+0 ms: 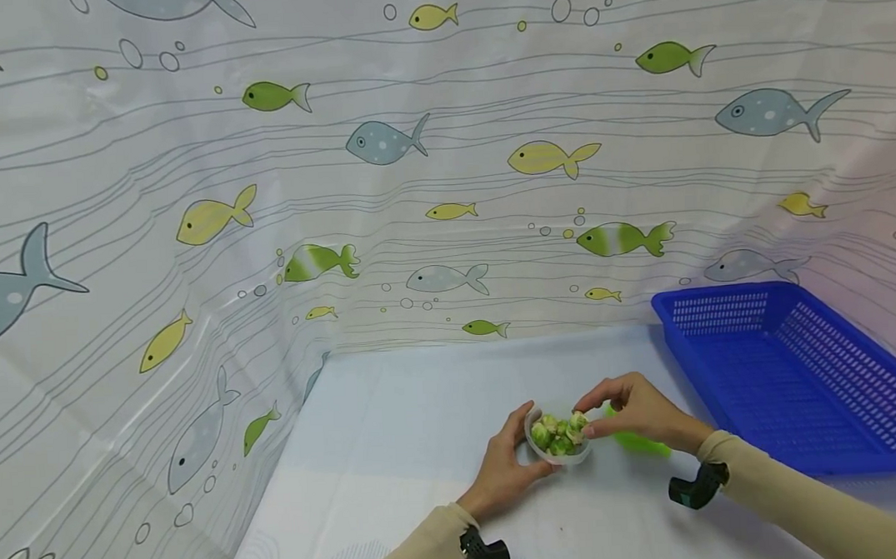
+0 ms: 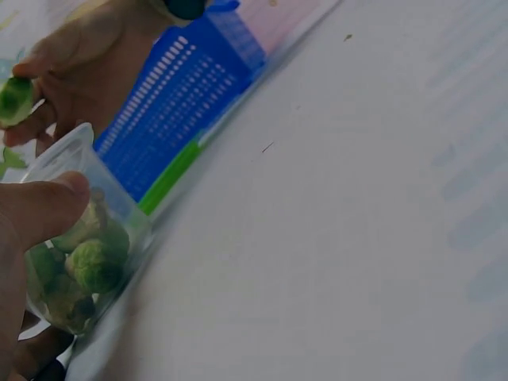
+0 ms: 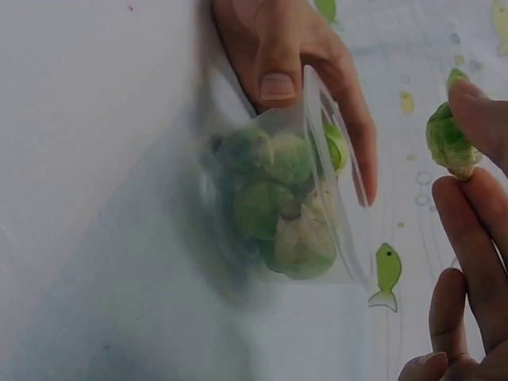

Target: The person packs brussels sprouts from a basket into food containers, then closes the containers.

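A clear plastic tub (image 1: pixel 572 459) stands on the white table, several Brussels sprouts (image 1: pixel 551 435) inside it. My left hand (image 1: pixel 507 469) grips the tub round its side, thumb toward me and fingers at the far side. Between thumb and fingertips my right hand (image 1: pixel 637 413) pinches one Brussels sprout (image 3: pixel 452 139), held apart from the tub, above its rim. In the right wrist view more sprouts (image 3: pixel 262 208) show through the tub's wall. The left wrist view shows the pinched sprout at its upper left edge.
A bright green flat thing (image 1: pixel 643 444), partly hidden by my right hand, lies on the white table (image 1: pixel 394 415). To the right is a blue plastic basket (image 1: pixel 779 390) with slotted walls. A fish-patterned sheet (image 1: pixel 444 180) hangs behind and at the sides.
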Available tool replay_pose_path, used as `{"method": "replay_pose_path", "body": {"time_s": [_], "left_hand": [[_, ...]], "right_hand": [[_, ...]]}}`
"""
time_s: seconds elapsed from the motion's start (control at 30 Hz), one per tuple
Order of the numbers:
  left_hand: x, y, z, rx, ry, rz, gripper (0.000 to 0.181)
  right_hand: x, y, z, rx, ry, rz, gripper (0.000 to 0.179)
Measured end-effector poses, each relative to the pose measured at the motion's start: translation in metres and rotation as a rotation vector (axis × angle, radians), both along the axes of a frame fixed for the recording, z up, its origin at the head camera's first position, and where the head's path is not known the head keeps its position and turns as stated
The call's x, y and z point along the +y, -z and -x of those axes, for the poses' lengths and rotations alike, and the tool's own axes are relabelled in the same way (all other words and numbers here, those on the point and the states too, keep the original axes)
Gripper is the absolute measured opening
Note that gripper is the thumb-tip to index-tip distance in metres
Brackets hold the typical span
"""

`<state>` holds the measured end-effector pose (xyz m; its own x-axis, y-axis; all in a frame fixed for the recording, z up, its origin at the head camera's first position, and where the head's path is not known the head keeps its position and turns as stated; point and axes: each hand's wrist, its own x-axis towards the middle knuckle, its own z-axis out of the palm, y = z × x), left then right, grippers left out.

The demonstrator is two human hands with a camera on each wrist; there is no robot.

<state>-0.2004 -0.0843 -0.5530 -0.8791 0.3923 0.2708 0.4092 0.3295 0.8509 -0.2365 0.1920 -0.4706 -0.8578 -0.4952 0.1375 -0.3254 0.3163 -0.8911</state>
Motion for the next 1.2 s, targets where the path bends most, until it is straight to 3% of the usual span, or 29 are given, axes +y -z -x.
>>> {"method": "replay_pose_path", "body": {"time_s": [0.33, 0.47, 0.9, 1.2], "left_hand": [[-0.001, 0.001, 0.002, 0.027, 0.012, -0.005, 0.097], [-0.001, 0.001, 0.001, 0.019, 0.006, -0.003, 0.097], [-0.001, 0.001, -0.001, 0.014, 0.006, -0.001, 0.097], [-0.001, 0.000, -0.001, 0.011, 0.017, -0.007, 0.097]], "right_hand": [[-0.011, 0.016, -0.003, 0.179, 0.003, -0.036, 0.033], [-0.014, 0.020, -0.002, 0.204, -0.016, -0.051, 0.034], [-0.018, 0.018, 0.000, 0.104, -0.020, -0.276, 0.026], [-0.016, 0.013, 0.006, 0.000, -0.083, -0.299, 0.026]]}}
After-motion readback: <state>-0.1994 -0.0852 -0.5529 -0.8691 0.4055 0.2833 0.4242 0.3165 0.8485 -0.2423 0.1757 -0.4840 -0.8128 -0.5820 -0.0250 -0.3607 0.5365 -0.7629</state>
